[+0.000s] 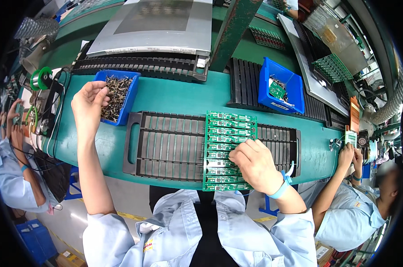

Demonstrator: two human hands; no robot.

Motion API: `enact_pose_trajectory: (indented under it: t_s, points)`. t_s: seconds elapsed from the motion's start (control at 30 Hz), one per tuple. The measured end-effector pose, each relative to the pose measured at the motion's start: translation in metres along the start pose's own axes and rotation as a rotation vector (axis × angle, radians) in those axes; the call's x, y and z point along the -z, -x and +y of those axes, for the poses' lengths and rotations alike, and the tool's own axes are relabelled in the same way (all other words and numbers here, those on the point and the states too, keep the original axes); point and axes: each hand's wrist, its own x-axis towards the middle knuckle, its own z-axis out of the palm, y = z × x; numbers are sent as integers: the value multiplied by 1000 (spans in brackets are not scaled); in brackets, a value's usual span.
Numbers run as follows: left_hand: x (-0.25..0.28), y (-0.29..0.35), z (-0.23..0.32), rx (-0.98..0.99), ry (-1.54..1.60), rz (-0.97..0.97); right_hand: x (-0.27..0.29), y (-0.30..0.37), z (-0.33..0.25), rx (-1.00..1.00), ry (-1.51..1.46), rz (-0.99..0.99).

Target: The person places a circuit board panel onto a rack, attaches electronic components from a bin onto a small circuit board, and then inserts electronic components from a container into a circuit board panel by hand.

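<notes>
My left hand (91, 99) hovers at the left side of a blue bin (129, 104) heaped with small dark parts with thin metal legs (118, 95). Its thumb and fingers are pinched together over the parts; whatever lies between them is too small to make out. My right hand (256, 165) bends over a green circuit board panel (230, 127), made of several narrow boards in rows. Its curled fingertips touch the panel near the middle rows and hide what they hold. The panel lies across a black slotted tray (172, 144). A blue strap circles my right wrist.
Behind the tray, a second blue bin (272, 91) holds a small green board and loose parts. A green post (231, 33) rises beyond the tray. Solder wire on a green spool (41, 79) stands at left. Co-workers' hands (346, 156) are at right and far left.
</notes>
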Motion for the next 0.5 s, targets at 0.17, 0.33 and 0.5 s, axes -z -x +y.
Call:
enact_pose_trajectory:
  t_s: [0.17, 0.33, 0.5]
  points:
    - [2, 6, 14, -16, 185, -8, 6, -12, 9, 198, 120, -49]
    - [-18, 36, 40, -15, 470, -85, 13, -10, 21, 138, -74, 30]
    - [-60, 97, 51, 335, 883, -454, 14, -16, 6, 6, -348, 223]
